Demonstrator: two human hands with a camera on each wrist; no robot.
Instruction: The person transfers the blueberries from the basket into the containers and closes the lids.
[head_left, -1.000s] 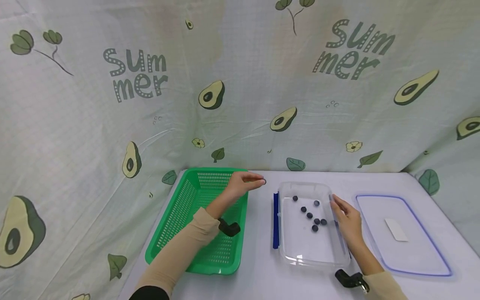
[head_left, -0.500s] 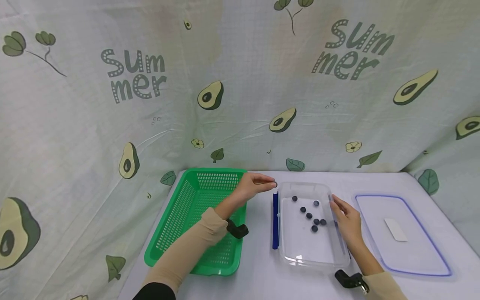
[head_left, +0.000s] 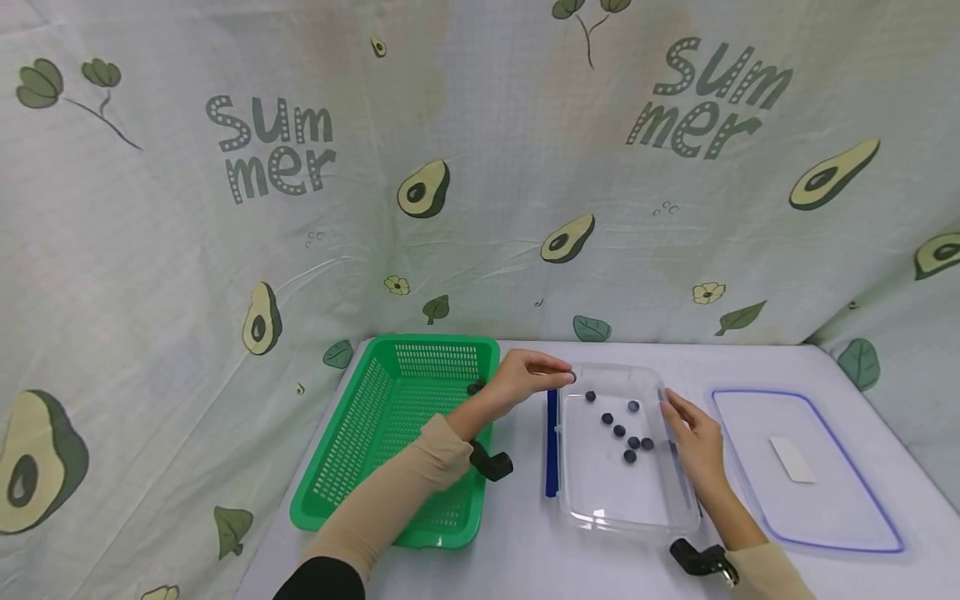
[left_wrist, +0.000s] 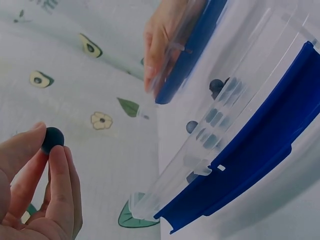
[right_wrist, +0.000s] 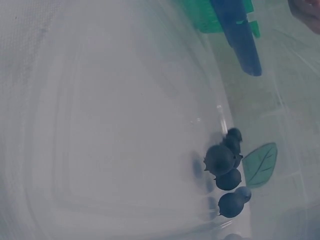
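Note:
My left hand [head_left: 517, 383] pinches a single blueberry [left_wrist: 53, 140] between thumb and fingertips. It is over the far left corner of a clear plastic box [head_left: 600, 496]. Inside the box lie several loose blueberries [head_left: 619, 431], spread over the middle and far part of its floor. My right hand [head_left: 697, 442] grips the box by its right wall, thumb on one side and fingers on the other. In the right wrist view blueberries [right_wrist: 231, 205] show close up, while the right hand itself is out of that frame.
Left of the box stands a green plastic basket [head_left: 375, 433], with dark blueberries [head_left: 476, 387] near its far right side, partly behind the left forearm. A blue latch flap [head_left: 552, 442] hangs along the box's left side. A clear blue-rimmed lid [head_left: 832, 508] lies at the right.
My left hand has moved right with the blueberry, from above the basket's edge to the box's corner. Berries in the basket have come into view behind the arm. My right hand stays put.

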